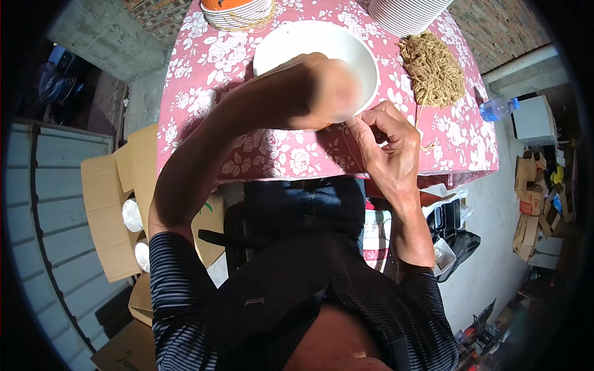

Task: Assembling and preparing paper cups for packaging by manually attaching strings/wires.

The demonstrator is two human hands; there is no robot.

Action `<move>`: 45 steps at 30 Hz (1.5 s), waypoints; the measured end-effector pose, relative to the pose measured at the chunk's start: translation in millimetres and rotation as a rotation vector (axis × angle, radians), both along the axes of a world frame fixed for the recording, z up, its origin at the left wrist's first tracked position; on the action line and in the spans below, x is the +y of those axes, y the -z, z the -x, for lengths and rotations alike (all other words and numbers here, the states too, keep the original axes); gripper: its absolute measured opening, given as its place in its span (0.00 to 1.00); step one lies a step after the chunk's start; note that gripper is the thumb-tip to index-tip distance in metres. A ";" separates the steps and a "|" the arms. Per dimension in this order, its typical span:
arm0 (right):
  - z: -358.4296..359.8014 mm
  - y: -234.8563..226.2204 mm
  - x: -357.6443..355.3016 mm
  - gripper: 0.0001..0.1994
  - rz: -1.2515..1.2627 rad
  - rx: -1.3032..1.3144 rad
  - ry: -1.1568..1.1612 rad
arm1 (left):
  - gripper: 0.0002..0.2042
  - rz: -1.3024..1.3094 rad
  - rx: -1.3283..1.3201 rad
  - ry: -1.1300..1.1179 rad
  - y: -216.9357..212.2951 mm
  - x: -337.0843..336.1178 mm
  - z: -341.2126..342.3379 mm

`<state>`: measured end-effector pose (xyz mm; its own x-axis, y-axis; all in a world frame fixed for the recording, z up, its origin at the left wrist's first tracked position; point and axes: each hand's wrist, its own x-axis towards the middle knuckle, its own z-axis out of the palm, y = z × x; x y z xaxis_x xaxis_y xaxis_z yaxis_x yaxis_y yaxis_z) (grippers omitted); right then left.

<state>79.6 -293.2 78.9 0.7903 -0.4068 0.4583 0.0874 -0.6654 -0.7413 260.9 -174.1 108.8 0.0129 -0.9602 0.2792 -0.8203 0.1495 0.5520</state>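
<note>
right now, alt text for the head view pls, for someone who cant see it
A person's left hand, blurred, and right hand meet at the near rim of an empty white bowl on a floral tablecloth. Dry noodles lie to the right.

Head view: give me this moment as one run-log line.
left hand: raised, blurred, over white bowl | right hand: fingers curled at table edge, hold unclear | noodle block: right of bowl | floral tablecloth
</note>
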 end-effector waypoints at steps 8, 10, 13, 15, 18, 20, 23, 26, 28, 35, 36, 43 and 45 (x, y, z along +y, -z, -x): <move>9.1 8.8 -0.5 0.09 -0.400 -0.038 -0.042 | 0.03 0.088 -0.014 0.018 -3.6 8.3 0.1; 9.9 7.1 -0.9 0.11 -0.395 -0.036 -0.052 | 0.02 0.051 0.066 -0.019 -4.6 11.7 1.4; 8.1 1.0 4.1 0.14 -0.410 -0.055 -0.054 | 0.03 0.091 0.108 -0.015 2.9 14.5 -2.1; 7.9 -0.9 5.0 0.18 -0.350 -0.040 -0.041 | 0.03 0.059 0.121 -0.038 0.8 14.9 -1.4; 11.1 -2.1 1.1 0.19 -0.232 0.039 -0.055 | 0.04 0.087 0.062 -0.067 -3.8 17.5 1.0; 7.0 -2.7 1.0 0.16 -0.206 0.038 -0.060 | 0.04 0.149 -0.010 -0.062 -8.9 20.2 3.7; 2.1 -5.1 -0.2 0.10 -0.193 0.030 -0.041 | 0.05 0.198 -0.104 -0.165 -25.6 24.3 12.3; 1.4 -8.7 -2.6 0.07 -0.215 -0.003 -0.098 | 0.06 0.060 0.096 -0.156 -36.2 17.5 20.2; 1.6 -13.3 0.0 0.06 -0.508 0.058 -0.073 | 0.07 0.233 0.111 -0.207 -23.1 12.2 22.5; 3.5 -4.2 -6.3 0.06 -0.619 0.033 -0.075 | 0.13 0.135 0.123 -0.186 -10.4 -0.9 29.1; 3.1 -2.5 -6.1 0.07 -0.556 0.005 -0.048 | 0.12 0.101 0.177 -0.251 -10.2 -4.8 32.0; 29.6 -18.8 -21.4 0.11 -0.512 0.116 -0.108 | 0.09 -0.030 0.549 -0.265 -21.3 -11.9 31.6; 37.3 -26.2 -31.3 0.08 -0.459 0.067 -0.143 | 0.10 -0.111 0.640 -0.140 -23.4 -12.1 24.1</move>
<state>42.4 -324.5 105.0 0.8746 -0.4404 0.2027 0.0955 -0.2533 -0.9627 236.8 -186.2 132.2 0.2700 -0.9600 0.0749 -0.3331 -0.0202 0.9427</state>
